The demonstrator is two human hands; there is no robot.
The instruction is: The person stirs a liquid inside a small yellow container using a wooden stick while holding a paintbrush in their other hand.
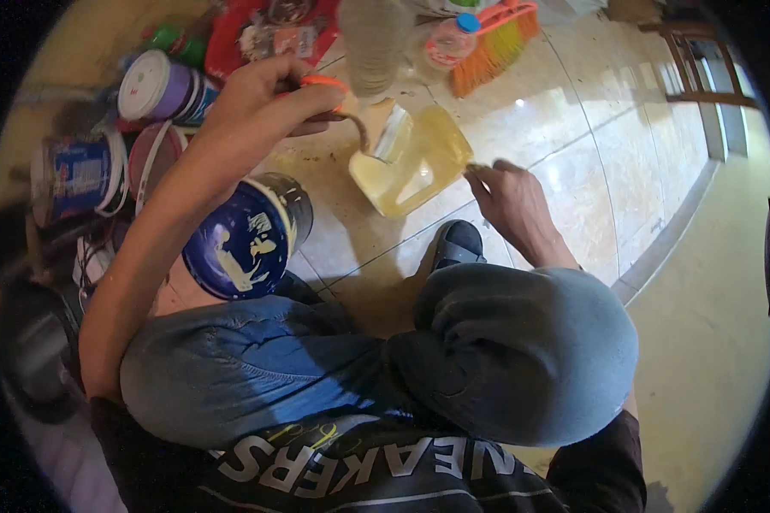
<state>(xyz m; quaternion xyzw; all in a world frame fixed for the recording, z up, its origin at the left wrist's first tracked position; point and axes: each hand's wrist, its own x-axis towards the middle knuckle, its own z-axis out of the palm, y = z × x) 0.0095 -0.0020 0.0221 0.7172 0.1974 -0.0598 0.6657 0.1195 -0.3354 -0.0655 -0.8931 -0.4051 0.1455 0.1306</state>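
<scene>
My left hand is closed round the orange handle of what looks like a paint roller. Its bent rod runs down to the rim of a cut-open yellow plastic jerrycan used as a tray. A white piece stands in the can; whether it joins the rod I cannot tell. With closed fingers, my right hand grips the can's right edge, its fingertips partly hidden. Pale yellow, paint-like liquid lies inside. A blurred, ribbed pale-grey column rises just beyond the can.
A paint-smeared blue lid or bucket is beside my left knee. Several paint pails, including a purple-and-white one, crowd the left. Beyond lie a red basin, a clear bottle and an orange-yellow broom. A wooden frame stands far right.
</scene>
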